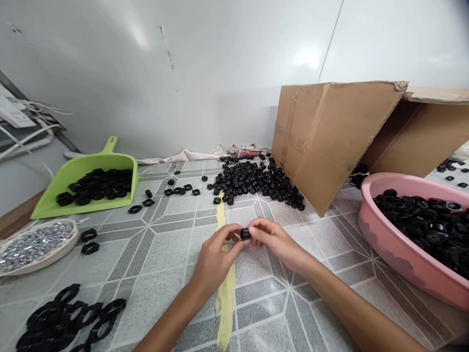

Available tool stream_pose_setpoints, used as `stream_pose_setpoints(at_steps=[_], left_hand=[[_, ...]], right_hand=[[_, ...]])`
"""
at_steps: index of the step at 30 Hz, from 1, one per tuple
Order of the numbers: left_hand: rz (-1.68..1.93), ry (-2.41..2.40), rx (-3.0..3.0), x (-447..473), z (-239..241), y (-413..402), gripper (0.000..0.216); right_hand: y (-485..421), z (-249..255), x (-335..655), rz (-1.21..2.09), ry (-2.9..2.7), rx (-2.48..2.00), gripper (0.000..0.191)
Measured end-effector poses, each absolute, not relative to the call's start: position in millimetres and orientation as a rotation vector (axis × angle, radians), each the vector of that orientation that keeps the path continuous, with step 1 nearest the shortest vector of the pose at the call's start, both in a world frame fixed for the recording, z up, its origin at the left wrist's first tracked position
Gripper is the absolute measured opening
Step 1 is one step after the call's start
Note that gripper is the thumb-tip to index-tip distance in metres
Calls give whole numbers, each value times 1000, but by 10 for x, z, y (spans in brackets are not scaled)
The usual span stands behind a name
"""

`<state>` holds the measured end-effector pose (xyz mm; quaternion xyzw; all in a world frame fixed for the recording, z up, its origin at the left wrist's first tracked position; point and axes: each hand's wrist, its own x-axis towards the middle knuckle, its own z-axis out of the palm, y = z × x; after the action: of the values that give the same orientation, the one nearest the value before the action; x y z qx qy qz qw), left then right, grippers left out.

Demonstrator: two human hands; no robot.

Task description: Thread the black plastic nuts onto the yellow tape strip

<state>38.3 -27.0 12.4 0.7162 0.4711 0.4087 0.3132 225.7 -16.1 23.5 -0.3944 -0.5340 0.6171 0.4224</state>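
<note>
Between the fingertips of both hands sits a small black ribbed plastic part [245, 234], held above the tiled surface near the yellow tape strip [225, 293]. My left hand [216, 252] pinches it from the left with thumb and fingers. From the right, my right hand [274, 239] also grips it, its thumb resting at the part's edge. Just beyond my hands lies a heap of similar small black parts [252, 181]. Fingers hide some of the held part, so its exact kind is unclear.
A green dustpan [84, 212] holds black rings; a shallow dish [75, 239] of shiny metal pieces is below it. Loose black rings [76, 313] lie front left. A pink basin [395, 266] of black parts stands right, by a cardboard box [322, 137]. A white wall [220, 73] closes the back.
</note>
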Motion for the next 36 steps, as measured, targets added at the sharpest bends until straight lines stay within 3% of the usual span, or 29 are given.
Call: stream_pose_setpoints(at_steps=[6,13,36], left_hand=[[1141,1250,1813,383,110,-252,29],[1070,1075,1377,347,114,-112,40],[1098,965,1425,374,140,-130,33]], right_hand=[[-145,192,2250,1497,-1275,-961,28],[-113,139,2262,1099,-1493,-1135,20],[-222,103,2175,1026,-1610,-1170,27]])
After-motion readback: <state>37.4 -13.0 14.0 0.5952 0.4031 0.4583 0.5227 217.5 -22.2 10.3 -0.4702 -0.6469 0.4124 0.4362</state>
